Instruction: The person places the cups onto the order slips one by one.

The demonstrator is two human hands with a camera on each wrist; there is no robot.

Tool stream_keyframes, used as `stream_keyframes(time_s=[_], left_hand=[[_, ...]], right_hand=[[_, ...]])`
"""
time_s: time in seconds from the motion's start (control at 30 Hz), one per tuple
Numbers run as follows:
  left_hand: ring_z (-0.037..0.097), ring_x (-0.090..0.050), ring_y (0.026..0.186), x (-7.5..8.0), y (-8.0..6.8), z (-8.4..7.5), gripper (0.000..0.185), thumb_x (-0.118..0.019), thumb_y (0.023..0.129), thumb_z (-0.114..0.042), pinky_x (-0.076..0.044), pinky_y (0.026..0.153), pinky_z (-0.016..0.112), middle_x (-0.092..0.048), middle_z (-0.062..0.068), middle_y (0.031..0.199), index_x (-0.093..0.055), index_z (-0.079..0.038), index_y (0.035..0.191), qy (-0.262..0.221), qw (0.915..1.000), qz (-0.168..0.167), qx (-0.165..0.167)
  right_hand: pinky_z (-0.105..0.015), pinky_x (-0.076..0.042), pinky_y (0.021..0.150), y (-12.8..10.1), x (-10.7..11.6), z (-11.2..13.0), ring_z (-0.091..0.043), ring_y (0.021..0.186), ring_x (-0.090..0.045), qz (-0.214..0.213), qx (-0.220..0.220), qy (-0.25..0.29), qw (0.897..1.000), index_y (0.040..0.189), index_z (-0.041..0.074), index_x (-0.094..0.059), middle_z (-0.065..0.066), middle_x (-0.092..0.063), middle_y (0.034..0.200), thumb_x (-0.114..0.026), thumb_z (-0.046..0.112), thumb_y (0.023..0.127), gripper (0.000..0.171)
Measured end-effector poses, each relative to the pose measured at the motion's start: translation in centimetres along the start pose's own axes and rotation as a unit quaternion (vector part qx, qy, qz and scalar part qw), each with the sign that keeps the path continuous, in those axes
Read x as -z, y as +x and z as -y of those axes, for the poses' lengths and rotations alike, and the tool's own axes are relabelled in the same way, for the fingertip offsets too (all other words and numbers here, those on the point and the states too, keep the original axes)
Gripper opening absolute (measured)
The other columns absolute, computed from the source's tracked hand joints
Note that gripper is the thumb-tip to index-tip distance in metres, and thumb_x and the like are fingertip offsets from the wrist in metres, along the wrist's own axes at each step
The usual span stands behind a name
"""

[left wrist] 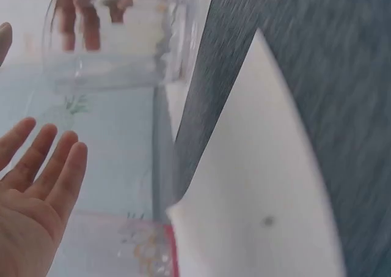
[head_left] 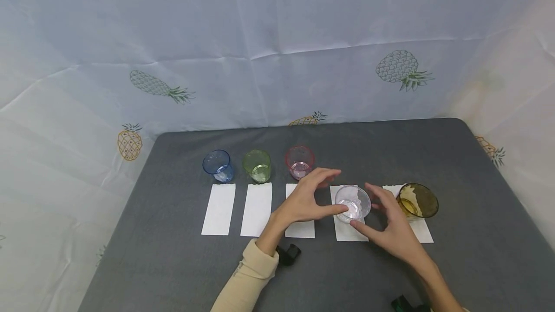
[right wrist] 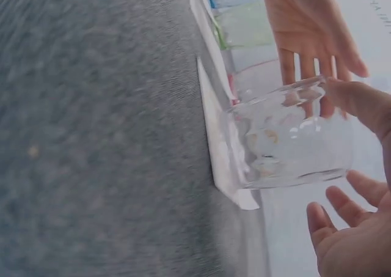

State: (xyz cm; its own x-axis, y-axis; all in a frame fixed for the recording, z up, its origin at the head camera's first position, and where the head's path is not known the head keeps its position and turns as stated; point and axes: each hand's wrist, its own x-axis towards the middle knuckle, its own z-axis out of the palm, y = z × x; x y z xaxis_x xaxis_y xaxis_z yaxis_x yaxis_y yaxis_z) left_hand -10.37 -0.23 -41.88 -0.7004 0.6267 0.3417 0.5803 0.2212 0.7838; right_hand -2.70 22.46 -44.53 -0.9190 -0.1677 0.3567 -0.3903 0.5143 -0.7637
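A clear glass [head_left: 358, 202] stands upright on a white paper strip [head_left: 350, 235], second from the right. My left hand [head_left: 310, 201] is just left of it, fingers straight and spread, with its thumb near the glass. In the left wrist view that palm [left wrist: 27, 222] shows nothing in it. To the right of the glass is my right hand [head_left: 392, 230], thumb and fingers parted on either side. In the right wrist view its thumb [right wrist: 360, 103] is by the rim and its fingertips lie close to the opposite edge; contact is hard to tell.
Blue [head_left: 218, 165], green [head_left: 257, 166] and pink [head_left: 300, 162] glasses stand in a row behind three white strips. At right, an amber glass [head_left: 418, 201] is on another strip, close to my right hand. The grey table [head_left: 173, 273] meets a pineapple-print curtain [head_left: 269, 81].
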Motion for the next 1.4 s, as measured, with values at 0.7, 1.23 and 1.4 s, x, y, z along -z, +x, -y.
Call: stream_keyframes(time_s=[0.7,1.23,1.4], left_hand=[[0.011,-0.045,0.119,6.5,-0.1,1.1,0.074,-0.080,0.068,-0.038,-0.040,0.096,0.035,-0.049,0.001,0.129,-0.048,-0.020,0.133,0.066,0.9961,-0.052,-0.028],[0.012,-0.045,0.118,9.6,0.4,2.6,0.074,-0.077,0.070,-0.043,-0.040,0.095,0.036,-0.046,-0.001,0.129,-0.048,-0.017,0.133,0.125,0.9917,-0.030,-0.010],[0.013,-0.044,0.120,10.0,0.7,3.1,0.076,-0.079,0.068,-0.042,-0.039,0.096,0.037,-0.048,0.000,0.129,-0.049,-0.015,0.132,0.129,0.9910,-0.029,-0.021]], right_hand=[[-0.018,-0.035,0.091,2.4,0.6,7.7,-0.017,0.114,-0.042,-0.028,0.083,0.132,0.987,0.127,-0.006,-0.049,-0.023,-0.044,0.122,-0.077,-0.017,0.058,0.076],[-0.021,-0.037,0.095,3.4,-1.3,9.7,-0.024,0.115,-0.042,0.003,0.089,0.147,0.985,0.128,-0.002,-0.049,-0.022,-0.045,0.125,-0.077,-0.011,0.062,0.072],[-0.020,-0.037,0.095,3.5,-2.0,10.3,-0.024,0.117,-0.042,0.018,0.081,0.128,0.988,0.129,0.000,-0.050,-0.020,-0.046,0.125,-0.078,-0.007,0.065,0.070]])
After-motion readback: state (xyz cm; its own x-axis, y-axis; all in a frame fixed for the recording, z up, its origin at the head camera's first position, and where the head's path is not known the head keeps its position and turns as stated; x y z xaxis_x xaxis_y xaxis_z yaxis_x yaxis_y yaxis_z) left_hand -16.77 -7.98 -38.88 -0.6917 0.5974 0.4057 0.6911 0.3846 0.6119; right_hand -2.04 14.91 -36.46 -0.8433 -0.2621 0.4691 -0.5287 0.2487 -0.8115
